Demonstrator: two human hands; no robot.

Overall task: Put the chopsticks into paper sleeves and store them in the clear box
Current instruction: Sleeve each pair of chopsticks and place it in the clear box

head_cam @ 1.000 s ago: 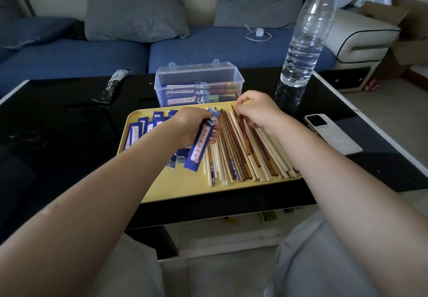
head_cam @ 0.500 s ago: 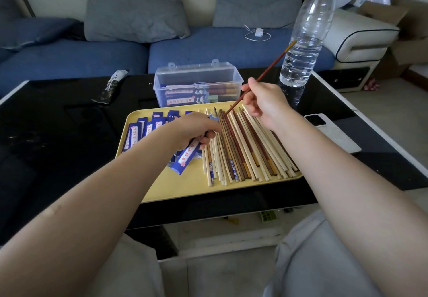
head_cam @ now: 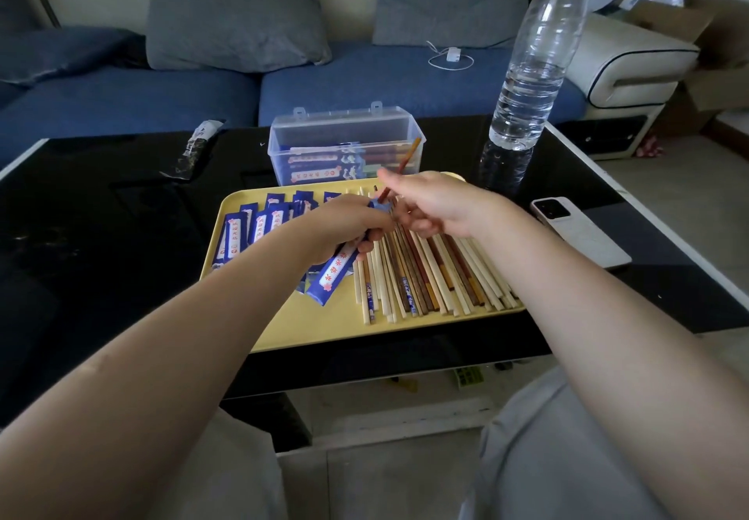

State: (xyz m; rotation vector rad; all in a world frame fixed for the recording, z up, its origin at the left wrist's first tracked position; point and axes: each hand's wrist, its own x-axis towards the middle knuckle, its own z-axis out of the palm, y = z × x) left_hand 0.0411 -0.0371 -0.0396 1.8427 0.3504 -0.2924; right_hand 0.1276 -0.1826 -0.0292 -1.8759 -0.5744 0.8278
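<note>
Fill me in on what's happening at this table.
A person is sleeving chopsticks. The left hand holds a blue paper sleeve over the yellow tray, and the right hand feeds a reddish-brown chopstick into its open end. Many loose chopsticks and empty sleeves remain on the tray. The clear box behind already holds some sleeved pairs.

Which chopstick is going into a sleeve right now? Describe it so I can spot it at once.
Start at the yellow tray on the black table. Above its far edge, the right hand pinches a dark red chopstick. Unlike the pile lying flat, it is raised and tilted, its lower end at the blue sleeve in the left hand.
</note>
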